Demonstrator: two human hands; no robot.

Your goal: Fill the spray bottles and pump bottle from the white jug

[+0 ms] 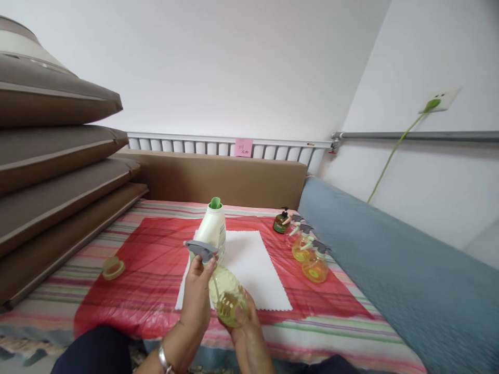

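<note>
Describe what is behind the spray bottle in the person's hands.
Behind the spray bottle, a white bottle with a green top and part of a white sheet show. The spray bottle and left hand cover much of the white bottle's lower part; its base cannot be fully seen.

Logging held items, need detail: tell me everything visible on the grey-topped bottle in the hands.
The grey-topped bottle has a see-through, pale yellow-green body that looks like glass or clear plastic, with a textured surface and a grey head. A thin pale line runs down inside, possibly a dip tube. It is tilted, head up and left, base down and right. The left hand grips around the head and neck; the right hand holds the lower body. Fill level and neck joint: can't tell.
</note>
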